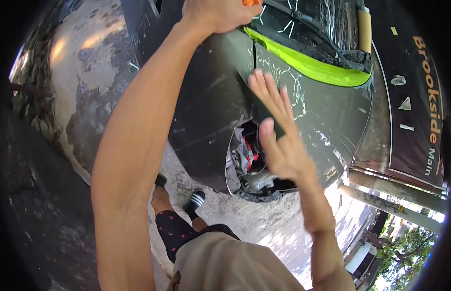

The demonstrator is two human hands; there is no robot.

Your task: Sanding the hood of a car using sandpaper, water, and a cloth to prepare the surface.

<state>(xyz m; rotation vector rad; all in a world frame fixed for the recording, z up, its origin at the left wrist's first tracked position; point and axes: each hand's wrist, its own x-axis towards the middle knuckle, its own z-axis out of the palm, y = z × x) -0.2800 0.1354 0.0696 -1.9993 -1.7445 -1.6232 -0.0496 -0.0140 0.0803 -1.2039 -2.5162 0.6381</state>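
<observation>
My left hand (pixel 215 13) is closed at the top edge of the view, above the grey car's body panel (pixel 208 92). A bit of something orange (pixel 251 2) shows at its fingers; the rest is cut off, so its kind cannot be told. Lower and to the right, my right hand (pixel 282 138) has its fingers stretched out and holds nothing. Slightly blurred, it hovers over the hood (pixel 327 114), beside the open headlight hole (pixel 245 153), where loose wiring and red and whitish parts show. Whether it touches the car cannot be told.
Bright green tape (pixel 310 63) runs along the windshield's lower edge, near a wiper arm (pixel 317 29). Brown paper (pixel 364 29) hangs at the far side. A dark banner (pixel 409 97) and pipes (pixel 395 194) stand at right. Concrete floor (pixel 102 63) lies at left.
</observation>
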